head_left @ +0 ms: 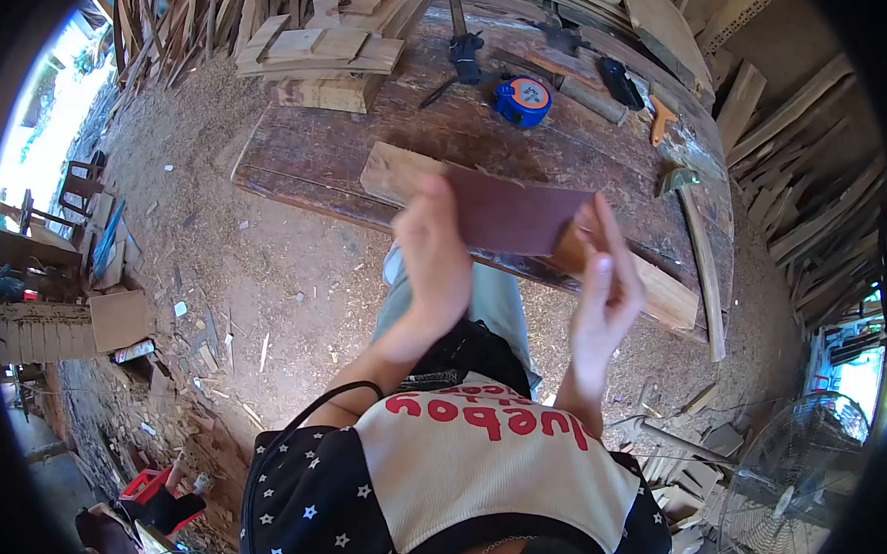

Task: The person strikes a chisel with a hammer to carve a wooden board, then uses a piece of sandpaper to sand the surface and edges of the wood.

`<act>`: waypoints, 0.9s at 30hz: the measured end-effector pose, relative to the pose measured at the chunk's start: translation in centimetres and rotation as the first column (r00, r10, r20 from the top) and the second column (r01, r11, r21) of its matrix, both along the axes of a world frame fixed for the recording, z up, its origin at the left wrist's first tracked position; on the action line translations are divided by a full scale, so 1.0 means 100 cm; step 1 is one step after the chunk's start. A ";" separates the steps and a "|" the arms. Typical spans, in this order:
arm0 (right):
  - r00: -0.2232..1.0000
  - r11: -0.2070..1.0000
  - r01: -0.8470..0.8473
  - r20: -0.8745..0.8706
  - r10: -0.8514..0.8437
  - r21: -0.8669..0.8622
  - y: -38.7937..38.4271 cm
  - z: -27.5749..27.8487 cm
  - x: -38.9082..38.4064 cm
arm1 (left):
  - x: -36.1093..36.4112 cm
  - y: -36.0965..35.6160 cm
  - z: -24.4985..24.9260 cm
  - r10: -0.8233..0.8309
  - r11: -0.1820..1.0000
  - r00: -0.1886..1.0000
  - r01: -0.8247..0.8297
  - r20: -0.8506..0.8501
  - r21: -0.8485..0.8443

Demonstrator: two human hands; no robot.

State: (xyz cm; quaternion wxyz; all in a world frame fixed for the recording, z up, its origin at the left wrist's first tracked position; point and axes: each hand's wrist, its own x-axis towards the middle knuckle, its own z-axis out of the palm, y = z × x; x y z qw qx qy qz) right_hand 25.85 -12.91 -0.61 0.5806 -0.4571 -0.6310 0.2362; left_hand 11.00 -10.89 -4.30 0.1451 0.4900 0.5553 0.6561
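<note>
Between both hands I hold a sheet of dark reddish-brown sandpaper [510, 212], stretched above the table. My left hand [431, 253] is blurred and closed on its left end. At the right end, my right hand [608, 276] pinches the sheet, where a tan-orange curled part shows by the fingers. Below the sheet, a long pale wooden board [393, 171] lies along the table's near edge; the sheet covers its middle, and its right end comes out past my right hand.
On the worn wooden table [302, 150] lie a blue tape measure [523, 101], an orange-handled tool [663, 121], a black object [620, 83] and a hammer [701, 258] at the right. Stacked boards [323, 56] stand back left. A fan [783, 490] and a person [111, 543] are behind.
</note>
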 end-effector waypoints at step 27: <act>0.805 0.952 -0.264 -0.579 0.128 -0.156 -0.021 -0.024 0.031 | 0.031 -0.004 0.012 -0.811 0.559 0.541 0.829 0.224 0.023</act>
